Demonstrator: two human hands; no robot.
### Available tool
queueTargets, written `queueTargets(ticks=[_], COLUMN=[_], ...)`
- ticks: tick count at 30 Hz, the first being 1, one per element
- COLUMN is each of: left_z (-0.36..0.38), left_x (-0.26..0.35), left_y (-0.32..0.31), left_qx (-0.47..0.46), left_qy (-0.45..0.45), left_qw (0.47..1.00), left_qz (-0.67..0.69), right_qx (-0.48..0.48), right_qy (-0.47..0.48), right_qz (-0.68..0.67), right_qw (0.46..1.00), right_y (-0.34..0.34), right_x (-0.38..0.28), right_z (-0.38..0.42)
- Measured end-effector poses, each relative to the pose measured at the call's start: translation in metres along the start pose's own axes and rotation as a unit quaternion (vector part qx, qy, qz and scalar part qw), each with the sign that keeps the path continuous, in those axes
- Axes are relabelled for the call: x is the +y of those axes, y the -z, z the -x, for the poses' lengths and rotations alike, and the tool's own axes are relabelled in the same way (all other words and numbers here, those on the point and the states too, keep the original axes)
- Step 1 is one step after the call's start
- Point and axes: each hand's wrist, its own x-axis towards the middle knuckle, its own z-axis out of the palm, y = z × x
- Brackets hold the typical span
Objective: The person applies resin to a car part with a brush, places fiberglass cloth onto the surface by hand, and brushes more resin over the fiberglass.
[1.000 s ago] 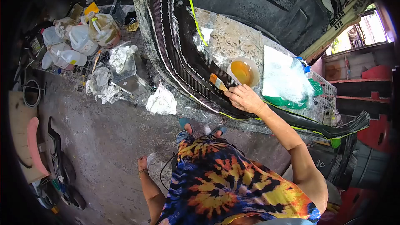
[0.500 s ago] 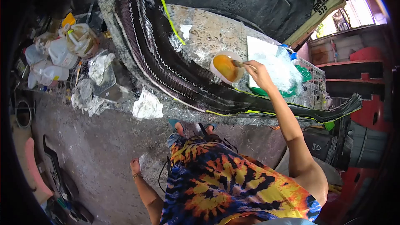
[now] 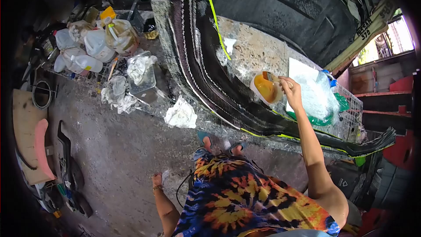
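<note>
- Right hand [image 3: 291, 88] is reached out over the surface [image 3: 254, 52], fingers pinched round the handle of a brush [image 3: 272, 78].
- The brush's bristle end sits in the cup [image 3: 265, 88], a pale tub full of orange-amber liquid, tipped a bit toward the camera.
- The cup is on the surface right at the far edge of the long black woven strip [image 3: 210, 74], which curves from the top of the surface down to the right, with a yellow-green line along its edge.
- Just right of the hand there's a white sheet [image 3: 302, 71] and a crumpled clear plastic bag [image 3: 322, 98] with green stuff under it.
- Left hand [image 3: 157, 180] hangs down low by the tie-dye shirt [image 3: 245, 197], well apart from everything; fingers look loose, holding nothing that I can make out.
- Further left: a white rag [image 3: 181, 115] on the near edge of the surface, and a bunch of plastic jugs [image 3: 94, 44] beyond it.
</note>
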Motion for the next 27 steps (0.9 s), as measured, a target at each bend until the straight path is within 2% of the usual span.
queueTargets(ticks=[1,2,3,4,5,6,8,11,15,18,20,22,25,27], left_z=[-0.004,0.005,0.015,0.041,0.053,0.044,0.024,0.014,0.008,0.014,0.022,0.012,0.020,0.007], left_x=[-0.004,0.011,0.026,0.063,0.085,0.082,0.075,0.079,0.071,0.064,0.064,0.048,0.058,0.058], left_y=[-0.003,0.000,0.001,0.007,0.010,0.006,-0.002,-0.006,-0.001,0.001,0.003,-0.004,-0.005,-0.004], left_qx=[-0.026,0.006,0.009,0.015,0.021,0.022,-0.020,-0.014,-0.019,-0.023,0.014,-0.003,-0.029,-0.070], left_qy=[0.018,-0.023,-0.027,-0.012,0.002,-0.002,-0.049,-0.034,-0.056,-0.043,-0.027,-0.016,-0.019,-0.038], left_qw=[0.999,0.995,0.996,0.998,0.999,0.999,0.998,0.996,0.994,0.996,0.999,1.000,0.999,0.996], left_qz=[-0.003,-0.092,-0.087,-0.067,-0.047,-0.042,0.027,0.076,0.091,0.075,0.013,0.022,-0.032,-0.048], right_qx=[-0.001,-0.003,-0.003,0.000,-0.015,-0.029,-0.058,-0.099,-0.132,-0.175,-0.184,-0.191,-0.239,-0.249], right_qy=[0.009,0.147,0.281,0.287,0.353,0.416,0.475,0.539,0.516,0.499,0.493,0.494,0.428,0.317], right_qz=[-0.002,0.049,0.101,0.100,0.135,0.171,0.224,0.244,0.292,0.321,0.330,0.344,0.333,0.295], right_qw=[1.000,0.988,0.954,0.953,0.926,0.893,0.849,0.800,0.794,0.786,0.783,0.775,0.806,0.866], right_y=[-0.002,-0.006,-0.011,-0.022,-0.036,-0.051,-0.079,-0.108,-0.114,-0.101,-0.091,-0.079,-0.057,-0.034], right_x=[-0.022,-0.041,-0.057,-0.071,-0.085,-0.098,-0.114,-0.117,-0.101,-0.085,-0.077,-0.069,-0.060,-0.058], right_z=[0.006,0.012,0.015,0.016,0.017,0.018,0.014,-0.001,0.001,0.020,0.028,0.041,0.057,0.070])
